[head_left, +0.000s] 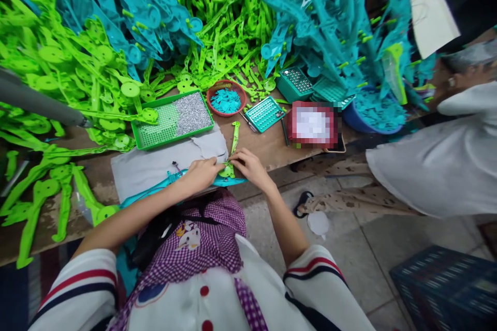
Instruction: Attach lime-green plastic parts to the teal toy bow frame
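The fingers of the left hand (204,170) and right hand (249,164) meet at the green part (235,137), their exact grip unclear. Its round end sits over the blue part (230,182); likely light, stiff, slick plastic, best held by its slim arm.

Held lime-green part (235,137) is showing smooth, semi-gloss plastic, heaped teal pieces (322,26) are gleaming likewise, silvery bits (193,113) are glinting like metal, grey cloth (155,163) is looking matt, creased, and wooden tabletop (267,152) is appearing dull, worn.
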`<state>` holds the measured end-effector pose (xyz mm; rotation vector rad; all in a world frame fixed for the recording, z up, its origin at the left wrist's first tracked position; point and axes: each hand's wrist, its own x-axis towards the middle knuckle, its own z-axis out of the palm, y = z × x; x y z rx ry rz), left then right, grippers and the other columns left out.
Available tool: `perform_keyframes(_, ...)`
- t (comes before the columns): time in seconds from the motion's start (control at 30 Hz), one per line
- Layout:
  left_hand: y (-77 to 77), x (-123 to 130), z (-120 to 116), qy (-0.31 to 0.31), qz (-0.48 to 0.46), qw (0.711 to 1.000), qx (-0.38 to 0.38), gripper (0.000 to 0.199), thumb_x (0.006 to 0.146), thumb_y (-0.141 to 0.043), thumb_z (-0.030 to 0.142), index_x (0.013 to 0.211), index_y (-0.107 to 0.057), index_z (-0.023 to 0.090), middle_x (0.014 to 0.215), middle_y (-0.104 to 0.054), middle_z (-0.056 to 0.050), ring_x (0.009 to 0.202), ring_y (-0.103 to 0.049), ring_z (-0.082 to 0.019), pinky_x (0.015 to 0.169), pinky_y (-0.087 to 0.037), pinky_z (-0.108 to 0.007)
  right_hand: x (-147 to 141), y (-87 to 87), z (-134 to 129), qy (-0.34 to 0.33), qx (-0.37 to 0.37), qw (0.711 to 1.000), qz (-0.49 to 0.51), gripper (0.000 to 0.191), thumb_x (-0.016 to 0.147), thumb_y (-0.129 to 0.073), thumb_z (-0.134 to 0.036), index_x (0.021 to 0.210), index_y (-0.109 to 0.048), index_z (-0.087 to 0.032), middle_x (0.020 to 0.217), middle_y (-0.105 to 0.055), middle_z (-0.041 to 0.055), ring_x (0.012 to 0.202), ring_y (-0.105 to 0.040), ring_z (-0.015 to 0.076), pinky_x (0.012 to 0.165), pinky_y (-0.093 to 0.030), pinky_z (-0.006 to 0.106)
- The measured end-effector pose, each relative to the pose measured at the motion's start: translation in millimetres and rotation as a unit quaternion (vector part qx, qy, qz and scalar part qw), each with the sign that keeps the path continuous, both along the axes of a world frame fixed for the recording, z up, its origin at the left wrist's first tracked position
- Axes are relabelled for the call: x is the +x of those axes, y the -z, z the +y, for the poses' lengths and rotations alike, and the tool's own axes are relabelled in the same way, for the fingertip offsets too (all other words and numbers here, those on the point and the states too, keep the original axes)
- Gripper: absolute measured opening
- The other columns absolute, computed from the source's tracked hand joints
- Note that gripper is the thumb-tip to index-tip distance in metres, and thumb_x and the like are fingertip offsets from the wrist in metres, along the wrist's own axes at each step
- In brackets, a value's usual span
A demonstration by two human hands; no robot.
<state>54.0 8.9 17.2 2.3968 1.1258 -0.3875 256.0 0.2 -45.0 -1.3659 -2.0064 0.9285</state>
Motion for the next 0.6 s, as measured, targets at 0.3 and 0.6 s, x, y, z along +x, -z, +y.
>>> perform_keyframes(0.3, 5.7, -8, -5, -0.001, -0.021, 1.0, 0.019, 0.048, 0.095, -0.038, 0.015, 0.139, -0.05, 0.028, 0.108, -0.06, -0.011, 0.096, -0.065, -0.025, 0.079, -0.051, -0.034, 1, -11.7, 6, -0.055, -0.01, 0.998, -0.038, 0.012, 0.093, -0.051, -0.025, 0.093, -0.063, -0.022, 0.096, -0.059, 0.0043, 0.091, -0.06, 0.0176, 0.084, -0.048, 0.03)
perform_keyframes(0.6, 10.7, -12, -19, -0.008, -0.055, 0.998, 0.015, 0.043, 0.096, -0.036, 0.014, 0.134, -0.054, 0.016, 0.107, -0.064, -0.013, 0.099, -0.065, -0.024, 0.086, -0.053, -0.036, -5, -17.2, 17, -0.068, -0.062, 0.993, -0.075, 0.008, 0.083, -0.054, -0.013, 0.08, -0.053, -0.021, 0.088, -0.052, 0.001, 0.075, -0.055, 0.0148, 0.07, -0.043, 0.026)
